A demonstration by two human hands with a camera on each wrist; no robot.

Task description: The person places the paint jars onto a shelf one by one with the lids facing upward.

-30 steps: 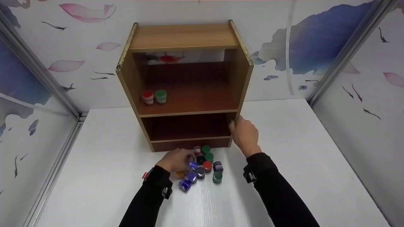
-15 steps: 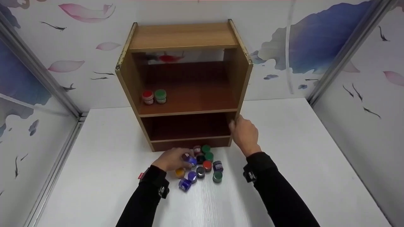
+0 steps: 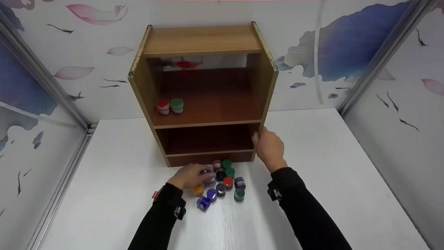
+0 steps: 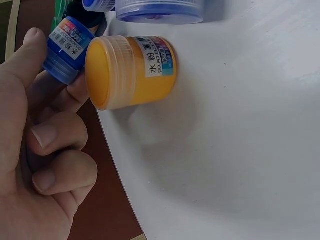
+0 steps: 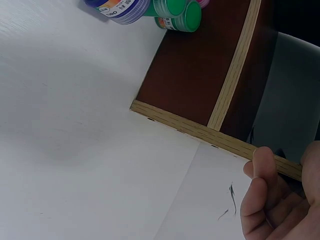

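My left hand (image 3: 192,176) is at the left side of a cluster of gouache paint jars, in front of a wooden cabinet (image 3: 208,124). In the left wrist view its thumb and fingers pinch a blue paint jar (image 4: 70,47), and the other fingers curl below. Close by, a yellow paint jar (image 4: 155,60) lies on its side on the table. My right hand (image 3: 270,147) grips the front edge of the cabinet's right side panel (image 5: 200,132), thumb on one face and fingers on the other.
A red-lidded jar (image 3: 163,107) and a green-lidded jar (image 3: 177,106) stand on the cabinet's middle shelf, at the left. Purple (image 3: 211,194), red (image 3: 228,182), green (image 3: 239,194) and other jars crowd the white table (image 3: 312,194). Printed walls (image 3: 392,139) enclose it.
My left hand has drawn slightly left, uncovering the yellow jar. The blue jar has turned in its fingers and is now more covered by them. The right hand keeps its hold on the cabinet.
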